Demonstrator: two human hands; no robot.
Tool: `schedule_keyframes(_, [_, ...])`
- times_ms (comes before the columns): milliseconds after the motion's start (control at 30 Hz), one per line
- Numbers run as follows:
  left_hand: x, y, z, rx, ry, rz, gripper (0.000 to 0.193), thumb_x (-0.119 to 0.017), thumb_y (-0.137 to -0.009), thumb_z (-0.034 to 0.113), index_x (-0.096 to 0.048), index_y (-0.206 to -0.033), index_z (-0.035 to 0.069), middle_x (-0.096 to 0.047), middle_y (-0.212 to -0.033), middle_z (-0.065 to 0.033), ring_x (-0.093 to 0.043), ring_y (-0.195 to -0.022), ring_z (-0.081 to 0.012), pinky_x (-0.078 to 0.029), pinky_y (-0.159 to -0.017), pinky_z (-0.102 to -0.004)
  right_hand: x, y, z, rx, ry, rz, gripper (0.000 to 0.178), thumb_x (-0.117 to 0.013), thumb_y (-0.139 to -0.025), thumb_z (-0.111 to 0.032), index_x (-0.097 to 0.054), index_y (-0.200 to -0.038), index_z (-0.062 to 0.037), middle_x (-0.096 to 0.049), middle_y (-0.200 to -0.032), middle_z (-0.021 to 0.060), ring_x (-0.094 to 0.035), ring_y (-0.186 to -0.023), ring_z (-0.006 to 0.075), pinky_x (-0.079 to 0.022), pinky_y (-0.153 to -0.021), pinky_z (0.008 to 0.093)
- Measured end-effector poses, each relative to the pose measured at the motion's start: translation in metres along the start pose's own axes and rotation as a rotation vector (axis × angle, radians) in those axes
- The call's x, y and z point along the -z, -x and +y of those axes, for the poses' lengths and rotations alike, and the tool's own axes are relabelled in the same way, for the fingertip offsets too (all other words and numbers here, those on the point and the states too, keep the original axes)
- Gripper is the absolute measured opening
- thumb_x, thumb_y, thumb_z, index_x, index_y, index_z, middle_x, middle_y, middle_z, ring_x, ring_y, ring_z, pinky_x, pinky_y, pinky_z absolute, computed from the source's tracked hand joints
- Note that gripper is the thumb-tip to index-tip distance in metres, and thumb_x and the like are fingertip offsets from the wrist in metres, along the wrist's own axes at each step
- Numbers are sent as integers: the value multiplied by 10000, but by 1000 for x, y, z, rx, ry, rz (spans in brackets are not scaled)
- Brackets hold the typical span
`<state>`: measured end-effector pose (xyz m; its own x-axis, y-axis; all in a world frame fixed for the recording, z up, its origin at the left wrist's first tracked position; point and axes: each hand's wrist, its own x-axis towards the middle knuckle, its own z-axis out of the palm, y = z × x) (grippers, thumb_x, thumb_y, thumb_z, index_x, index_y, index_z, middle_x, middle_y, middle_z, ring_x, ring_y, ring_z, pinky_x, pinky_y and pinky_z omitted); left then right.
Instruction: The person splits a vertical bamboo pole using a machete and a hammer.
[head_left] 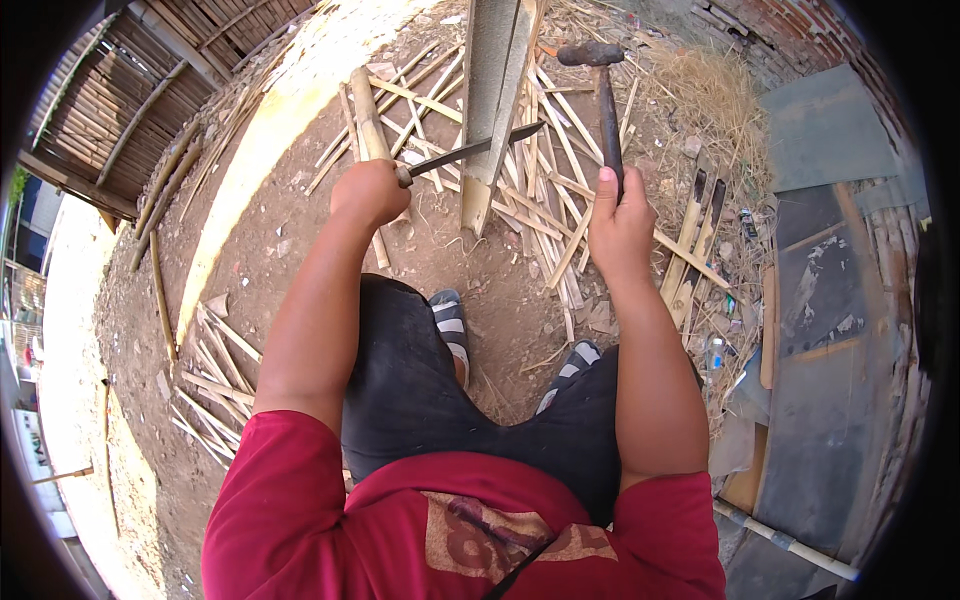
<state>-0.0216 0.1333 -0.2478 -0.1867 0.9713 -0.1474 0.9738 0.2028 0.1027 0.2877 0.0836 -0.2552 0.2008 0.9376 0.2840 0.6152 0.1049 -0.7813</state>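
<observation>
My left hand (370,192) is closed around the handle of a long knife (465,151). The dark blade points right and crosses in front of a pale, grooved upright post (487,105). Just beyond the same hand is a thick piece of bamboo (369,110); whether the hand touches it I cannot tell. In my right hand (622,225) is a hammer (609,115), held by its dark handle with the head (590,54) raised at the far end. Blade and hammer are apart.
Split bamboo strips (545,215) lie scattered on the dirt around the post, with another pile (215,385) at left. Dry straw (712,95) and grey sheets (835,130) lie at right. A bamboo fence (110,110) stands far left. My sandalled feet (450,325) are below the post.
</observation>
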Motion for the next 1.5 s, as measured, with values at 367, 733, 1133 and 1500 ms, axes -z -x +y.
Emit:
schedule_keyframes(367, [-1, 1, -3, 16, 5, -3, 306, -660, -883, 279, -769, -1088, 78, -751, -1071, -192, -721, -1006, -359, -577, -888, -473, 8, 0, -20, 29, -160, 92, 411, -503, -1077, -410, -615, -1055, -15, -682, -801, 227, -676, -774, 449, -501, -686, 530])
schedule_keyframes(733, [3, 3, 1, 30, -38, -50, 315, -682, -883, 270, -763, -1138, 104, -760, -1118, -160, -731, -1050, -338, -593, -896, -450, 4, 2, -23, 100, -126, 78, 390, -527, -1072, -386, -632, -1105, -12, -699, -782, 205, -696, -757, 441, -512, -676, 503])
schedule_keyframes(1133, [4, 4, -1, 39, -18, -45, 320, -666, -883, 273, -766, -1140, 111, -756, -1118, -164, -727, -1046, -342, -585, -907, -450, -1, -1, -19, -3, -144, 53, 393, -506, -1082, -382, -643, -1079, -14, -686, -791, 205, -677, -773, 437, -503, -688, 499])
schedule_keyframes(1500, [-1, 6, -2, 40, 0, -14, 315, -653, -889, 280, -769, -1100, 78, -754, -1073, -185, -726, -1011, -351, -578, -887, -469, -7, 3, -16, 49, -24, 18, 368, -498, -1087, -363, -622, -1097, -17, -680, -759, 193, -686, -719, 430, -517, -648, 499])
